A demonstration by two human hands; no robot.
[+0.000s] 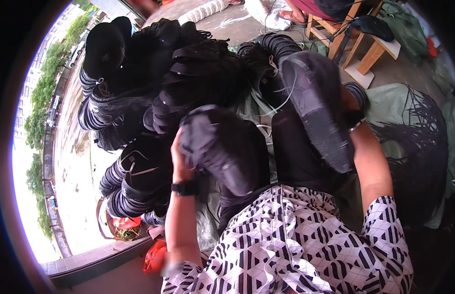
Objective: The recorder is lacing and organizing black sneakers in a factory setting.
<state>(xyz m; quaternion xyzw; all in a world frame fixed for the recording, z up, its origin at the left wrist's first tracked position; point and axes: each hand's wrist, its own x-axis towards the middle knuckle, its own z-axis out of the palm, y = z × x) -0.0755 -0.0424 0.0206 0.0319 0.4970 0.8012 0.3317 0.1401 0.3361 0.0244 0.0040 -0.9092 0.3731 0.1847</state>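
Nearest is a black-and-white geometric-patterned shirt [306,235]. Ahead, the left hand [178,154] grasps a rounded, dark grey cloth bundle [220,147]; beside it, a longer dark grey cloth bundle [313,98] mostly hides the right hand [349,102], whose grip I cannot tell. Beyond lie nested stacks of black fabric caps [193,78].

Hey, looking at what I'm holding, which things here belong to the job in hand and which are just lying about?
Likely part of the job:
left-hand dark cap, blurred
right-hand dark cap, blurred
stacked black caps, similar to those held

Apparently just lying about:
wooden stool
white rolled bundle
orange bag
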